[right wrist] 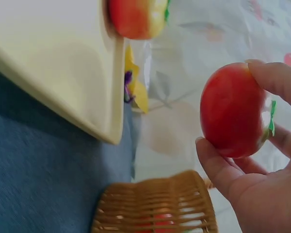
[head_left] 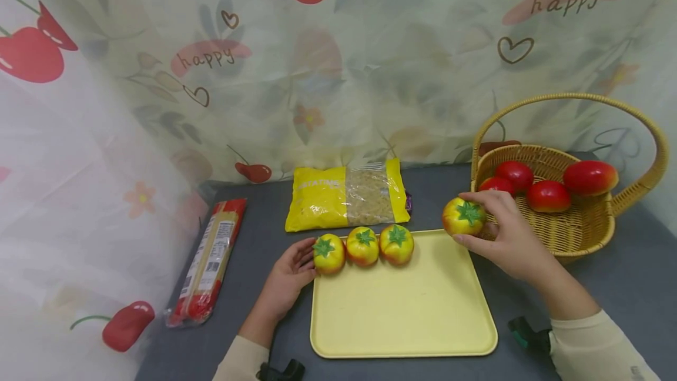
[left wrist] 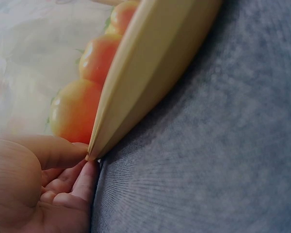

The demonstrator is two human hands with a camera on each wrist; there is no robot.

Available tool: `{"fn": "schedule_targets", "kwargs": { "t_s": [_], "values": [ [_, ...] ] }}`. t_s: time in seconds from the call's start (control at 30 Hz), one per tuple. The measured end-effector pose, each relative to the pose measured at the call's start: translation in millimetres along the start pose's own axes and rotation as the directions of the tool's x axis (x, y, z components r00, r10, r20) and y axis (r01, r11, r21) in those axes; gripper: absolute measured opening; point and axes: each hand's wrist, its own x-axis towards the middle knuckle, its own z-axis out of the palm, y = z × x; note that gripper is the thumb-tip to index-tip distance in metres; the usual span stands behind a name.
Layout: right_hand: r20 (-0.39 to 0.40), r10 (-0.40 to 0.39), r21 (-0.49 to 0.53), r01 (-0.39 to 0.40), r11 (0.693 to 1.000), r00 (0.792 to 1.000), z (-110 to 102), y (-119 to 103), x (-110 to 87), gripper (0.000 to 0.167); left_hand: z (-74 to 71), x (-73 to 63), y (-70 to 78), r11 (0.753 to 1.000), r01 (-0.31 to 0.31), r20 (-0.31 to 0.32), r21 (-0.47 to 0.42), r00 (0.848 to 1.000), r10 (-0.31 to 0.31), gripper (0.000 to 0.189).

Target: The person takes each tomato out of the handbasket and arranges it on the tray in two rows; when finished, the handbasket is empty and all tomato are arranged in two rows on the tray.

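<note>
My right hand (head_left: 510,231) holds a yellow-and-red tomato (head_left: 463,217) with a green star-shaped top, thumb and fingers on its sides. It is raised over the back right corner of the pale yellow tray (head_left: 404,310); in the right wrist view the tomato's red underside (right wrist: 233,111) shows. At the tray's left edge, my left hand (head_left: 290,272) pinches the rim between thumb and finger, as the left wrist view shows. Beside it, three similar tomatoes, a left one (head_left: 329,254), a middle one (head_left: 362,246) and a right one (head_left: 396,244), line the tray's back edge.
A wicker basket (head_left: 576,246) with a tall handle stands right of the tray, with several smooth red fruits (head_left: 548,196) inside. Behind the tray lies a yellow bag of pasta (head_left: 317,199). A red-and-clear packet (head_left: 211,257) of long noodles lies at left. Printed curtain (head_left: 359,104) hangs behind.
</note>
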Motion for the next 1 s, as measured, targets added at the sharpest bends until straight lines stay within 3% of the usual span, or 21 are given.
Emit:
{"fn": "schedule_targets", "kwargs": {
  "t_s": [0.43, 1.0],
  "values": [
    [0.161, 0.074, -0.012, -0.073, 0.997, 0.984, 27, 8, 2.3, 0.071, -0.2, -0.6, 0.3, 1.000, 0.002, -0.001, 0.010, 1.000, -0.002, 0.066],
    [0.290, 0.116, 0.021, -0.127, 0.992, 0.950, 31, 23, 2.9, 0.071, -0.5, -0.4, 0.7, 1.000, -0.001, 0.001, 0.010, 1.000, 0.001, 0.066]
  ]
}}
